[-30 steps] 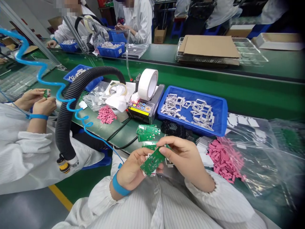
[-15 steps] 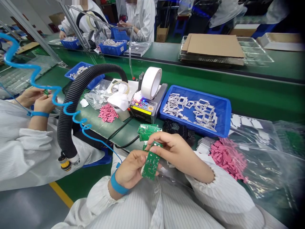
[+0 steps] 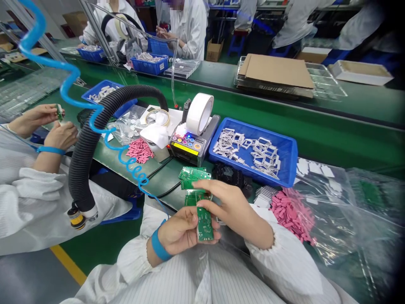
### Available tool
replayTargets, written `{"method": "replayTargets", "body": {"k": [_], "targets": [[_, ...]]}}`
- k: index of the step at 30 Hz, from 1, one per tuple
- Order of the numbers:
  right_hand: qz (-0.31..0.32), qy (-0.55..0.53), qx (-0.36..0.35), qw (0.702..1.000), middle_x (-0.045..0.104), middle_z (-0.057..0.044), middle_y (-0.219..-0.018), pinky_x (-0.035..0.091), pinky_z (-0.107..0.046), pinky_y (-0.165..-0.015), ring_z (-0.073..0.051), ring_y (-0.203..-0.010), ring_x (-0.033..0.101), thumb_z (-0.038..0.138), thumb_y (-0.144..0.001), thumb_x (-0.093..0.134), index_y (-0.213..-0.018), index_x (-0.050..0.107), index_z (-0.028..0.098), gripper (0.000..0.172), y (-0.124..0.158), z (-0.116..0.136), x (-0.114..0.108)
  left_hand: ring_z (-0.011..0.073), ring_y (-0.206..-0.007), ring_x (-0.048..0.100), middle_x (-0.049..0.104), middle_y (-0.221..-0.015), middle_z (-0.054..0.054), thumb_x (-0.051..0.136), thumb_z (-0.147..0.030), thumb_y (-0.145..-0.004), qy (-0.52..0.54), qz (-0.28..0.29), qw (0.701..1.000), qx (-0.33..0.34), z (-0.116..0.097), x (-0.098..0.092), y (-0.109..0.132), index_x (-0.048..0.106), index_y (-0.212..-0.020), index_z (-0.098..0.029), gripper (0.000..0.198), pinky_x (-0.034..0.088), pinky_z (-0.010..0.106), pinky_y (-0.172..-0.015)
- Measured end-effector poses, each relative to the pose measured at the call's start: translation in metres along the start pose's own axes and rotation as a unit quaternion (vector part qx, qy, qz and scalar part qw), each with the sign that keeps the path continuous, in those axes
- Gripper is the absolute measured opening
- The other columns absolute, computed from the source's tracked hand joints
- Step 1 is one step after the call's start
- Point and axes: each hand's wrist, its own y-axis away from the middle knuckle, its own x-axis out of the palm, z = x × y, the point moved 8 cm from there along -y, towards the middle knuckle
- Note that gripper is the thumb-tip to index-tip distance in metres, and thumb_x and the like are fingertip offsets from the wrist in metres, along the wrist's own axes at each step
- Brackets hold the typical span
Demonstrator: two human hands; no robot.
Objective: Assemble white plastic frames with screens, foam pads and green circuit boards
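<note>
PCB in L hand, parts ringed close by

L hand [image 3: 179,232] cradles a green PCB [image 3: 205,228] just in front of the coat: grip closed, thumb at L edge, fingers beneath, prob. to keep its face up & visible. R hand [image 3: 237,211] has thumb at the PCB's top end, index spread well away over the spare PCBs [image 3: 193,172]; can't tell if that grip holds anything, other fingers hidden. Blue wrist strap [image 3: 160,245], prob. vs static.

Spare PCBs overlap at 12 o'clock, likely for short reach. Blue tray [image 3: 292,164] at 1, walls presumably there so white frames [image 3: 265,154] don't scatter. Pink pieces [image 3: 289,211] at 3, loose beside clear bags [image 3: 335,230].

Green bench [image 3: 164,179] is busy: tape machine [image 3: 186,147] at 12 w/ tape roll [image 3: 196,114] on top; black hose [image 3: 95,122] arching at 10, nr co-worker's hands [image 3: 61,137]. Far bench at 1: cardboard [image 3: 278,69] on clear trays. White-coated workers [image 3: 191,31] at 11.
</note>
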Motion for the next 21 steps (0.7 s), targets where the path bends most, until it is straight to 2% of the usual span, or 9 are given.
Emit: {"method": "replayTargets", "body": {"k": [2,4,8,11,13,15,17,20,21], "targets": [[-0.075,0.044,0.021,0.996,0.065,-0.007,-0.103,0.049,-0.036,-0.084,-0.021,-0.098,0.06,0.025,-0.086,0.057,-0.107,0.056,0.02,0.021,0.01,0.002,-0.013,0.0162,-0.077,0.07,0.074,-0.082,0.006,0.077,-0.035,-0.067,-0.009,-0.033,0.999,0.041,-0.005,-0.002,-0.003,0.071,-0.088,-0.012,0.031,0.055,0.027,-0.074],[-0.099,0.066,0.057,0.991,0.063,-0.008,-0.097,0.05,-0.036,-0.077,-0.021,-0.092,0.059,0.028,-0.084,0.06,-0.098,0.054,0.019,0.017,0.021,0.002,-0.02,0.016,-0.082,0.068,0.073,-0.083,0.006,0.076,-0.034,-0.068,-0.028,-0.075,0.993,0.086,-0.012,-0.006,-0.005,0.071,-0.093,-0.014,0.032,0.052,0.028,-0.078],[-0.024,0.093,0.098,0.99,0.062,-0.002,-0.084,0.05,-0.032,-0.065,-0.018,-0.076,0.059,0.019,-0.077,0.066,-0.089,0.052,0.021,0.019,0.034,-0.001,-0.012,0.0191,-0.092,0.063,0.071,-0.091,0.006,0.077,-0.034,-0.067,-0.067,-0.107,0.983,0.134,-0.018,-0.004,-0.014,0.07,-0.098,-0.019,0.035,0.046,0.033,-0.086],[-0.033,0.115,0.095,0.988,0.062,-0.002,-0.082,0.049,-0.029,-0.063,-0.016,-0.074,0.06,0.01,-0.074,0.06,-0.087,0.049,0.021,0.02,0.036,-0.003,-0.015,0.0219,-0.103,0.059,0.069,-0.105,0.007,0.079,-0.031,-0.064,-0.079,-0.105,0.981,0.144,-0.018,0.005,-0.026,0.07,-0.1,-0.021,0.039,0.042,0.035,-0.093],[-0.047,0.155,0.09,0.983,0.062,-0.002,-0.079,0.049,-0.029,-0.06,-0.017,-0.071,0.061,0.011,-0.073,0.059,-0.086,0.049,0.02,0.019,0.034,-0.006,-0.028,0.0227,-0.106,0.058,0.068,-0.109,0.008,0.08,-0.031,-0.062,-0.086,-0.107,0.979,0.149,-0.02,0.012,-0.033,0.07,-0.102,-0.02,0.042,0.041,0.036,-0.094],[-0.055,0.207,0.097,0.972,0.064,-0.004,-0.077,0.049,-0.031,-0.059,-0.019,-0.069,0.062,0.016,-0.072,0.062,-0.083,0.051,0.021,0.016,0.03,-0.017,-0.054,0.0223,-0.106,0.059,0.066,-0.113,0.008,0.081,-0.029,-0.062,-0.081,-0.122,0.979,0.143,-0.024,0.013,-0.036,0.068,-0.106,-0.021,0.046,0.043,0.036,-0.094],[-0.072,0.26,0.129,0.954,0.066,-0.005,-0.077,0.048,-0.032,-0.058,-0.02,-0.066,0.062,0.024,-0.074,0.064,-0.08,0.053,0.02,0.013,0.025,-0.044,-0.099,0.0197,-0.1,0.062,0.068,-0.108,0.008,0.079,-0.025,-0.064,-0.065,-0.149,0.979,0.124,-0.028,0.008,-0.035,0.067,-0.105,-0.02,0.043,0.045,0.035,-0.092],[-0.121,0.357,0.204,0.903,0.064,-0.005,-0.066,0.039,-0.029,-0.048,-0.014,-0.048,0.055,0.044,-0.081,0.057,-0.082,0.059,0.019,0.025,0.024,-0.114,-0.188,0.0127,-0.078,0.066,0.07,-0.08,0.004,0.075,-0.024,-0.07,-0.039,-0.191,0.973,0.12,-0.038,-0.009,-0.022,0.069,-0.095,-0.015,0.027,0.049,0.029,-0.082],[-0.137,0.383,0.205,0.89,0.062,-0.004,-0.062,0.038,-0.029,-0.047,-0.014,-0.047,0.054,0.048,-0.08,0.056,-0.081,0.06,0.019,0.029,0.025,-0.138,-0.214,0.0108,-0.07,0.065,0.069,-0.074,0.002,0.073,-0.026,-0.073,-0.033,-0.206,0.969,0.13,-0.042,-0.017,-0.014,0.069,-0.093,-0.015,0.024,0.05,0.027,-0.077]]}}
